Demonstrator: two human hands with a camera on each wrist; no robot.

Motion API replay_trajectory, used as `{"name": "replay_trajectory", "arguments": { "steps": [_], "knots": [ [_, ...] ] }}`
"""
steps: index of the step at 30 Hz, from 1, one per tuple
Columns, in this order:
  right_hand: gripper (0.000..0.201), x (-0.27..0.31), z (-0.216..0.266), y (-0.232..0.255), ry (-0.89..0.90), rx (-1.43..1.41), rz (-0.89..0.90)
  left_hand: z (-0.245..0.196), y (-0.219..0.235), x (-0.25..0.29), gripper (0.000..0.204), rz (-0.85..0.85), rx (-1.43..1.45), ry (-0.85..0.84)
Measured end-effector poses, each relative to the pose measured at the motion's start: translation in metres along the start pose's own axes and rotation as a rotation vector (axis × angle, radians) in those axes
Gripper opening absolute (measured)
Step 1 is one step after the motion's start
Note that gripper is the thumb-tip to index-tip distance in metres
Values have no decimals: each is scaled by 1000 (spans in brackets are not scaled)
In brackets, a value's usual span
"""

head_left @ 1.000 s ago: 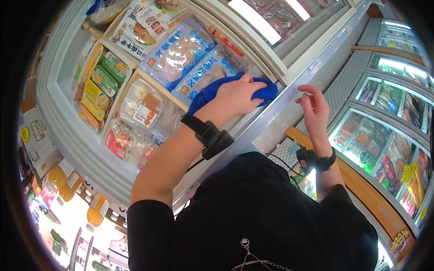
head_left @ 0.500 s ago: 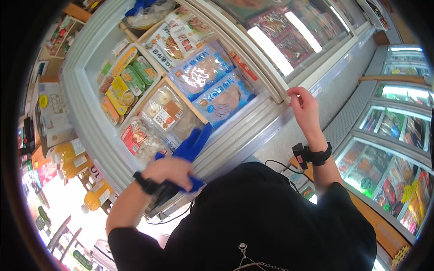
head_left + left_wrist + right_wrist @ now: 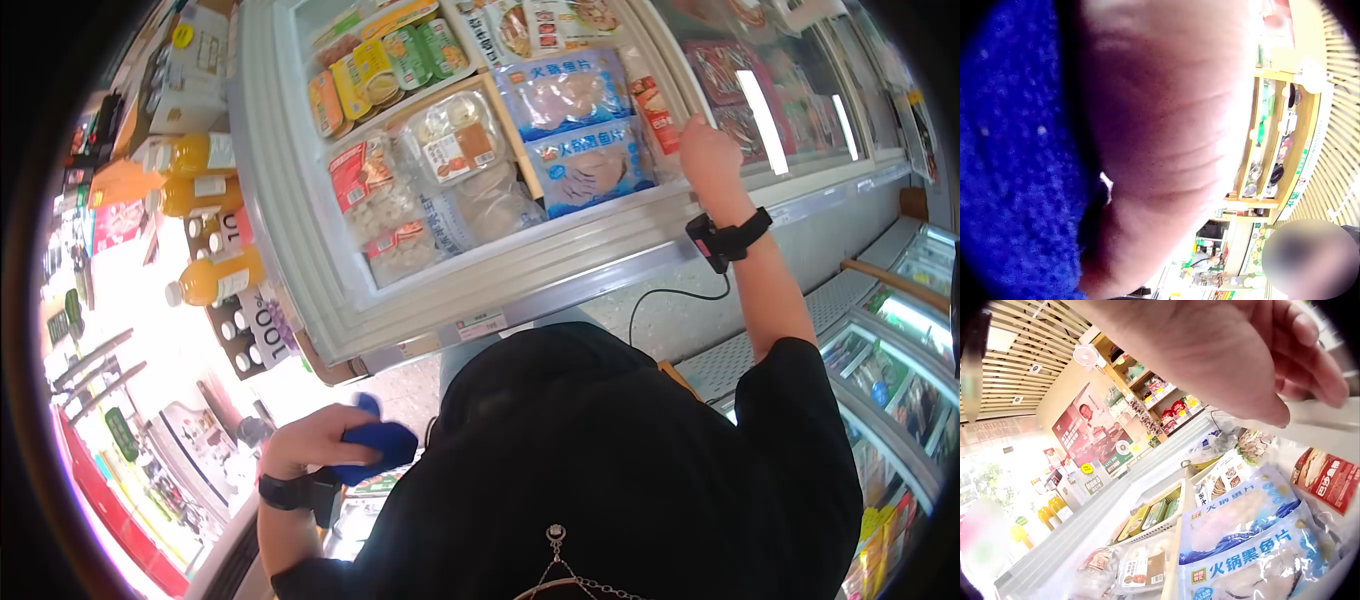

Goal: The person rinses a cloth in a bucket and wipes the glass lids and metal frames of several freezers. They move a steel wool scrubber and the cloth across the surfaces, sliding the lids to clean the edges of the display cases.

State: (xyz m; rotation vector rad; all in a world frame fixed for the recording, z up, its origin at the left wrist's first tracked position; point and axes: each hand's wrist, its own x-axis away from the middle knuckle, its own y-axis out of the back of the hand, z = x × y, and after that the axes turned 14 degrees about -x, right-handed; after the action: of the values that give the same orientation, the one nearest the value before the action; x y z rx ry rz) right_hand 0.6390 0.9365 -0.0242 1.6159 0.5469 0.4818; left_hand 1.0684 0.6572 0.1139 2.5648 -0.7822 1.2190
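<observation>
The cloth [image 3: 378, 450] is at the lower left of the head frame, clear of the freezer [image 3: 470, 282] and beside the black shirt [image 3: 560, 430]. The left hand [image 3: 312, 442] grasps it, thumb and fingers closed about the fabric; in the left wrist view the fabric fills the left edge, next to the palm. The right hand [image 3: 712, 160] is at the upper right of the head frame, at the lid frame [image 3: 684, 72] and near the red pack [image 3: 655, 115]. Its fingers appear bent in the right wrist view (whether they grip the lid frame or merely rest against it, the pictures do not tell). The freezer stands uncovered across the upper middle, the blue packs [image 3: 590, 165] lying exposed inside. Step in hand, as judged: wiping of the freezer, with the cloth off the surface and the right hand attending to the lid frame. The next move would call for a firm right-hand hold if the lid frame is to slide, or a flat, folded cloth if wiping is to proceed; either way, keep the cloth off the packs.
</observation>
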Motion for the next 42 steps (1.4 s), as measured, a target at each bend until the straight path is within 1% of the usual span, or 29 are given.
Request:
{"name": "replay_trajectory", "arguments": {
  "steps": [2, 3, 5, 7, 9, 11, 13, 15, 17, 18, 19, 20, 22, 24, 26, 27, 28, 29, 30, 31, 32, 33, 34, 35, 37, 38, 39, 41, 42],
  "knots": [
    [10, -5, -5, -4, 40, 21, 1, 3, -10, -3, 25, -142, 182, 85],
    [10, -7, -5, -5, 54, 39, 1, 6, -13, -8, 27, -252, 154, 3],
    [10, -11, -5, -5, 47, 71, 55, 4, -17, -23, 34, -443, 251, -57],
    [10, -13, -9, -10, 86, 85, 25, -19, -14, -57, 41, -589, 368, -265],
    [10, -13, -7, -8, 78, 71, 38, -50, 3, -97, 45, -580, 317, -376],
    [9, -13, -9, -9, 51, -8, 21, -82, 23, -148, 49, -576, -24, -488],
    [9, -11, -9, -7, 47, -10, 13, -87, 32, -228, 54, -626, -384, -753],
    [8, -11, -6, -4, 36, -13, 9, -91, 32, -293, 56, -486, -692, -668],
    [8, -9, -5, -2, 27, -5, 39, -111, 44, -303, 57, -356, -709, -487],
    [8, -7, -8, -5, 17, 2, 57, -114, 46, -306, 55, -339, -694, -462],
    [7, -6, -11, -10, 52, -7, 15, -114, 49, -307, 50, -333, -725, -487],
    [7, -6, -12, -13, 89, -20, -36, -111, 48, -303, 48, -360, -721, -480],
    [6, -8, -8, -10, 85, -13, -27, -99, 51, -290, 46, -385, -725, -464],
    [5, -5, -7, -10, 82, -10, -17, -80, 54, -275, 42, -356, -735, -345],
    [4, -10, -3, -12, 78, 101, -4, -65, 55, -231, 38, -342, -840, -162],
    [5, -11, -4, -12, 138, 145, -14, -53, 53, -202, 35, -358, -929, -82],
    [6, -9, -7, -13, 205, 179, -24, -37, 46, -167, 35, -337, -911, -26],
    [8, -11, -8, -14, 207, 232, 28, -20, 38, -130, 37, -231, -844, -8],
    [12, -12, 5, 0, 50, 171, 189, -2, 21, -94, 41, 18, -820, 169],
    [11, -11, 17, 17, 44, 167, 222, 17, 0, -66, 47, 162, -837, 259],
    [12, -11, 8, 8, 76, 165, 180, 35, -21, -44, 51, 320, -737, 312],
    [13, -14, 8, 6, 28, 178, 215, 64, -49, -28, 53, 435, -687, 288],
    [14, -12, 11, 7, 29, 148, 195, 73, -65, -24, 54, 535, -574, 439],
    [15, -10, 13, 8, 26, 119, 170, 100, -83, -20, 54, 469, -450, 427],
    [14, -11, 16, -2, -8, 142, 124, 90, -77, -24, 48, 271, -370, 499],
    [14, -9, 17, -6, -47, 162, 92, 82, -72, -24, 41, 71, -385, 438],
    [14, -11, 20, -6, -39, 169, 82, 81, -67, -30, 36, -76, -391, 370],
    [14, -19, 18, 1, 66, 174, 67, 77, -51, -42, 35, -125, -456, 331],
    [23, -24, 14, -4, 34, 151, 62, 67, -40, -41, 32, -147, -410, 284]
  ]
}}
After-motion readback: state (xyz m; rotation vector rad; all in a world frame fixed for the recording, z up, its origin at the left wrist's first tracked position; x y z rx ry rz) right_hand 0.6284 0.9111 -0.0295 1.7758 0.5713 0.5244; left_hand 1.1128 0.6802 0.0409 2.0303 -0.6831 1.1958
